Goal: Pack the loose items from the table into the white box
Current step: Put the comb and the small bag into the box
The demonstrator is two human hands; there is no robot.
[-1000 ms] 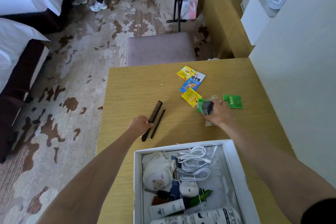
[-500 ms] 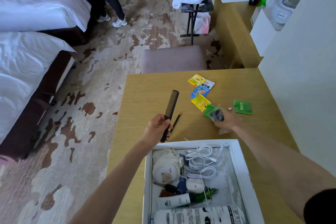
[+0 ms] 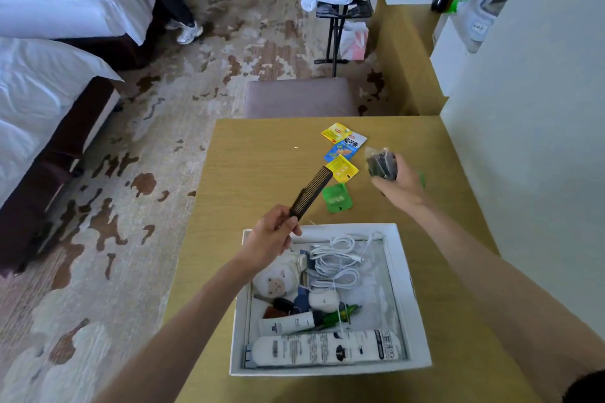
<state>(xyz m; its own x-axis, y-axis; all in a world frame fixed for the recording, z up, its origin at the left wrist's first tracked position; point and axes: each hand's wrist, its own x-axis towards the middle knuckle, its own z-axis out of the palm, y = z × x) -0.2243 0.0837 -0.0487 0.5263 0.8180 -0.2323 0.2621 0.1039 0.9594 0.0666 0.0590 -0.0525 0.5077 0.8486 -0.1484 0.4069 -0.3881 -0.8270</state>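
L hand [image 3: 271, 239] pinching black comb [image 3: 311, 191] over white box [image 3: 406, 275] far-left corner | R hand [image 3: 397, 185] clutching dark clear-wrapped pack [image 3: 381, 163] above table [image 3: 255, 160] | I see sachets [image 3: 342, 150] lying loose past box

Two long bare arms came up from the near edge, one on the left and one on the right. The left hand [image 3: 271, 235] and the right hand [image 3: 397, 185] wore no gloves, rings or watch. Only a small bit of dark sleeve [image 3: 586, 386] showed, at the near right corner by the upper arm.
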